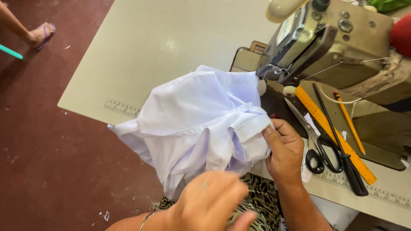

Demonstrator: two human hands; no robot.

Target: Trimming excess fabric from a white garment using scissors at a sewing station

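Observation:
A crumpled white garment (197, 124) lies on the edge of the sewing table (162, 47) and hangs over it toward my lap. My right hand (283, 149) pinches a folded strip of the white garment at its right side, close to the needle area of the sewing machine (338, 47). My left hand (209, 203) is blurred low in the view, just below the garment, fingers loosely curled; whether it touches the cloth is unclear. A thin bracelet sits on that wrist.
Black-handled scissors (319, 154), an orange ruler (334, 132), a pencil (349, 122) and a dark slim tool (342, 145) lie right of my right hand. Another person's foot in a sandal (40, 34) stands on the red floor at upper left.

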